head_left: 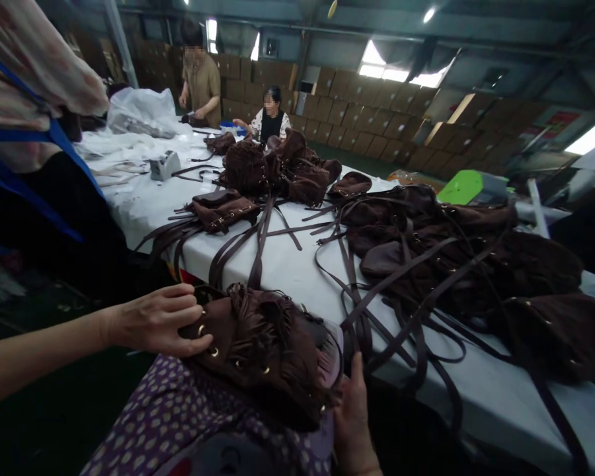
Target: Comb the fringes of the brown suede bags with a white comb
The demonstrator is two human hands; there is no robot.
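A dark brown fringed bag point(277, 344) with gold eyelets along its edge lies across my lap, against the table's near edge. My left hand point(161, 320) pinches its left end beside the eyelets, thumb on the near side and fingers curled over. At the bag's right end is my right hand point(354, 416), thumb pointing up, supporting that side; its other fingers are mostly hidden behind the bag. Beneath the bag shows a purple patterned apron point(168, 410). Dark straps point(260, 254) hang over the table edge just beyond it.
Brown bags with long straps point(426, 264) are heaped on the white table point(297, 254) to the right, with another pile point(277, 165) farther back. A tape dispenser point(164, 165) stands left. Two people work at the far end; another person's sleeve point(39, 59) is close on the left.
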